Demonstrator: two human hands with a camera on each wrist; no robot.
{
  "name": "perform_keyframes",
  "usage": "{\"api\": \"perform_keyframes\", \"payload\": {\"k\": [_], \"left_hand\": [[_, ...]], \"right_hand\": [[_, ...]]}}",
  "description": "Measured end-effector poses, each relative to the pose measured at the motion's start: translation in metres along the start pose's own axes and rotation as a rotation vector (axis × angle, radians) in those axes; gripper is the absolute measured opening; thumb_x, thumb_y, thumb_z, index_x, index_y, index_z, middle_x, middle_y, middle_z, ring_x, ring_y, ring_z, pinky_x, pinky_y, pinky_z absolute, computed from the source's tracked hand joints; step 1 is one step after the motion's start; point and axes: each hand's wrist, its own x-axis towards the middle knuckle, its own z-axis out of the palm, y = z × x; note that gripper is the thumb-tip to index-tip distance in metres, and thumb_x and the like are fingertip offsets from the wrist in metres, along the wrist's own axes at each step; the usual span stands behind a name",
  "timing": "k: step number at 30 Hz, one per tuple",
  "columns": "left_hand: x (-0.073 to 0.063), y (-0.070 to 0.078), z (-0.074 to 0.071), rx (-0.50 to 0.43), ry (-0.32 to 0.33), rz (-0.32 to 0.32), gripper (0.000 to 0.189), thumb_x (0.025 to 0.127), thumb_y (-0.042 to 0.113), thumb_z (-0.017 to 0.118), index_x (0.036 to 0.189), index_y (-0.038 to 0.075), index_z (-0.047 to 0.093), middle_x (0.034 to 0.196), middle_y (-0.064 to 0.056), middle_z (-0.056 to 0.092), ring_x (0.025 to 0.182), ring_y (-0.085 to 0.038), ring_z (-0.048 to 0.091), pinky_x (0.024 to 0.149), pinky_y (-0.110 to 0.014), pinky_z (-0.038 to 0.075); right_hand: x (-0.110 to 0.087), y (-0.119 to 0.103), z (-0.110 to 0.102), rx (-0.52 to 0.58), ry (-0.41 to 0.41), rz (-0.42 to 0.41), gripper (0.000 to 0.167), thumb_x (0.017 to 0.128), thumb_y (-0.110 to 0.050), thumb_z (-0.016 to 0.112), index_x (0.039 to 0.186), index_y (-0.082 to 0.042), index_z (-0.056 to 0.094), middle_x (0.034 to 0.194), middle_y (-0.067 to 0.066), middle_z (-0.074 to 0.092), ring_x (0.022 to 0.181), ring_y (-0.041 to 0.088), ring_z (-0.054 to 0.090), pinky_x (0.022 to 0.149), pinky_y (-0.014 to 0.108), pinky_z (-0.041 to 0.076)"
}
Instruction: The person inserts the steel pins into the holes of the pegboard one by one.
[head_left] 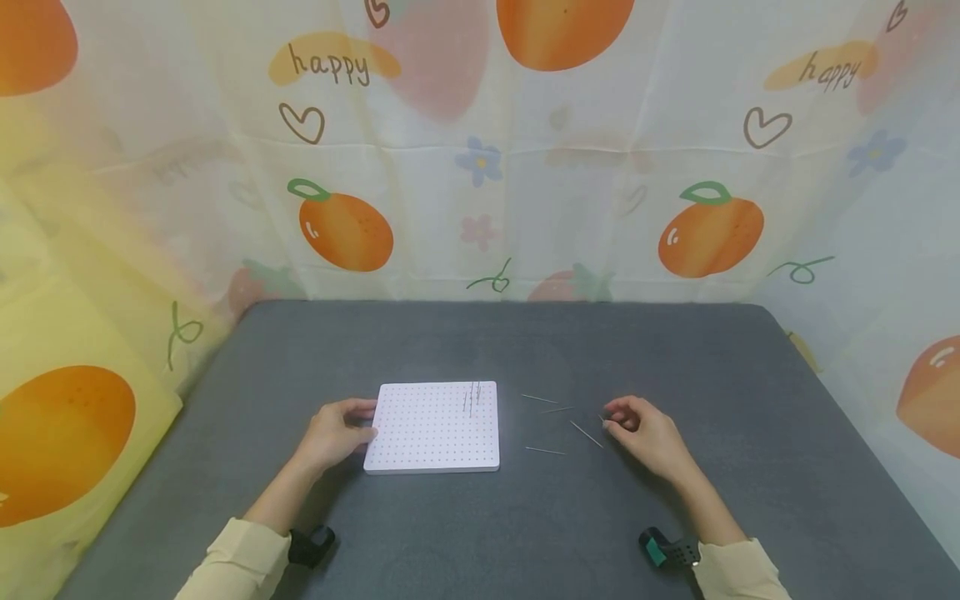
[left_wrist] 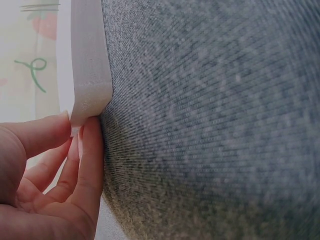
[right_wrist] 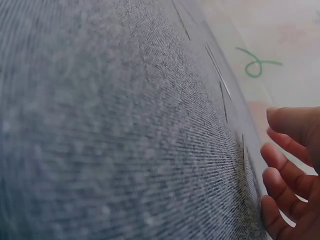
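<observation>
A white pegboard (head_left: 420,429) with a grid of small holes lies on the table. My left hand (head_left: 336,433) grips its left edge; in the left wrist view the thumb (left_wrist: 47,132) is on top and fingers (left_wrist: 91,150) reach beneath. Several thin metal needles (head_left: 471,400) stand upright in the board's far right part. My right hand (head_left: 643,435) is right of the board, its thumb and forefinger pinching a thin needle whose tip barely shows; the right wrist view hides it. Several loose needles (head_left: 587,434) lie between board and hand, one (right_wrist: 243,152) close to the fingertips.
The dark grey table (head_left: 510,533) reaches back to a fruit-print curtain (head_left: 570,167). A black band (head_left: 311,546) is on the left wrist, and a black-and-green one (head_left: 663,550) on the right.
</observation>
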Motion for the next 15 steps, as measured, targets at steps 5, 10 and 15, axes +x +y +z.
{"api": "perform_keyframes", "payload": {"k": [5, 10, 15], "left_hand": [[0.0003, -0.001, 0.0006, -0.004, 0.003, -0.005, 0.044, 0.081, 0.001, 0.063, 0.124, 0.0, 0.053, 0.116, -0.021, 0.058, 0.084, -0.021, 0.063, 0.07, -0.035, 0.056], [0.0013, -0.0018, 0.001, -0.008, 0.004, -0.015, 0.044, 0.081, 0.001, 0.063, 0.124, 0.001, 0.053, 0.116, -0.02, 0.058, 0.085, -0.021, 0.063, 0.07, -0.035, 0.055], [0.0028, -0.0025, 0.001, -0.002, 0.007, -0.021, 0.044, 0.081, 0.002, 0.063, 0.124, 0.001, 0.053, 0.116, -0.02, 0.058, 0.085, -0.02, 0.063, 0.07, -0.034, 0.056]], "right_hand": [[0.0004, 0.0008, -0.0003, -0.025, -0.021, -0.009, 0.02, 0.081, -0.017, 0.069, 0.099, -0.01, 0.064, 0.085, 0.0, 0.059, 0.078, 0.015, 0.055, 0.069, 0.033, 0.044], [0.0009, 0.003, -0.0001, -0.056, -0.047, -0.016, 0.02, 0.08, -0.018, 0.07, 0.098, -0.01, 0.065, 0.085, 0.0, 0.058, 0.077, 0.015, 0.053, 0.068, 0.033, 0.043], [0.002, 0.0052, 0.0011, -0.063, -0.052, -0.037, 0.021, 0.078, -0.016, 0.071, 0.097, -0.01, 0.066, 0.086, 0.002, 0.058, 0.076, 0.015, 0.051, 0.068, 0.033, 0.042]]}}
